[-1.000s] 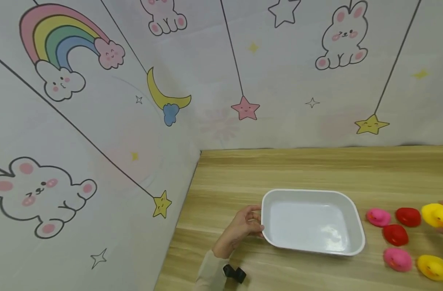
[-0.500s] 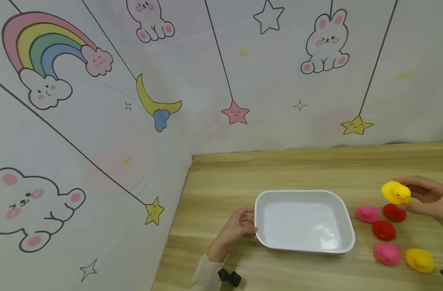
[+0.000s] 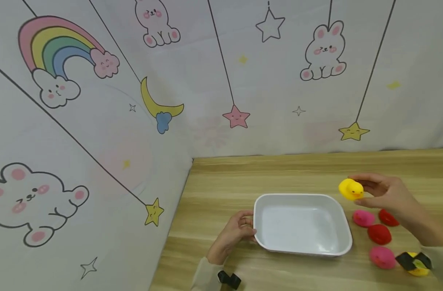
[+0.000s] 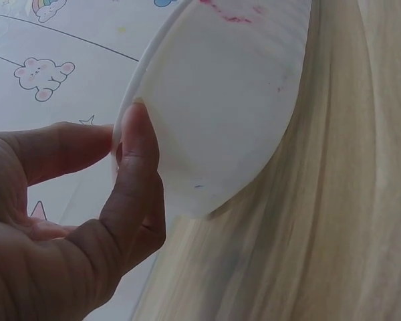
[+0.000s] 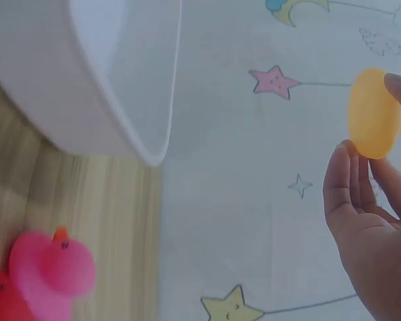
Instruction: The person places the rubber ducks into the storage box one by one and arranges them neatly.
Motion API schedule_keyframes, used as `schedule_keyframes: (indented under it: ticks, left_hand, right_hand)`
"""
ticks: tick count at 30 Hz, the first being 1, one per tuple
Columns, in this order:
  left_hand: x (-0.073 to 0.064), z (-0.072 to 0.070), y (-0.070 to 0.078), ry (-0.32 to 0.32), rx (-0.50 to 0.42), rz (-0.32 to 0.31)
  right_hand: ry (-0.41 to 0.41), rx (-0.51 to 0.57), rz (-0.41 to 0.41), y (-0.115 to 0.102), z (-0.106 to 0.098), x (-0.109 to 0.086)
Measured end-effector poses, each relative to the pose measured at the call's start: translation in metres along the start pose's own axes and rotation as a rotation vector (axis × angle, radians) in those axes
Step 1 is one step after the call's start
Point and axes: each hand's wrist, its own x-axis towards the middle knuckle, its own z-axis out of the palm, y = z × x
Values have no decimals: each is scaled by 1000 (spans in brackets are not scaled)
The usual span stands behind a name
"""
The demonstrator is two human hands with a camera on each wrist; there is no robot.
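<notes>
My left hand [image 3: 236, 232] pinches the left rim of a white rectangular tub [image 3: 303, 224]; in the left wrist view the thumb and fingers [image 4: 139, 144] close on that rim. Held between thumb and fingers of my right hand [image 3: 385, 192] is a yellow rubber duck [image 3: 351, 189], raised beyond the tub's back right corner. In the right wrist view the yellow duck [image 5: 374, 114] shows against the wall cloth. Right of the tub on the table sit two pink rubber ducks, one upper [image 3: 364, 218] and one lower [image 3: 383, 257], and two red ones, one nearer [image 3: 379, 234] and one farther [image 3: 388, 217].
Another yellow duck [image 3: 418, 270] lies at the lower right, partly covered by the black strap mount on my right wrist. White cloth walls [image 3: 272, 89] printed with bunnies and stars stand behind and left of the wooden table [image 3: 279, 173].
My right hand has come in from the right edge with the yellow duck, moving left over the other ducks toward the tub. My left hand stays at the tub's rim.
</notes>
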Motion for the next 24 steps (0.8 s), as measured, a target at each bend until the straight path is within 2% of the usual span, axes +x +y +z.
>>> schedule_keyframes:
  ticks: [2,6,10,13,20,24]
  left_hand:
    - [2,1,0,-1,-5,5]
    - [3,3,0,-3,-1,9]
    - [1,4,3,18,10,6]
    - [1,6,4,37,12,6]
    - [4,4,7,10,16,5]
    - [5,4,9,20,20,0]
  right_hand:
    - [-3,-39,4,-2,6,5]
    - [-14,-47,37,-5,23,18]
    - [-20,-18,110,-7,43,35]
    - [-39,-5,130,-7,55,49]
    - [-119,42,157,-1,85,80]
    - [-172,33,173,3,99,96]
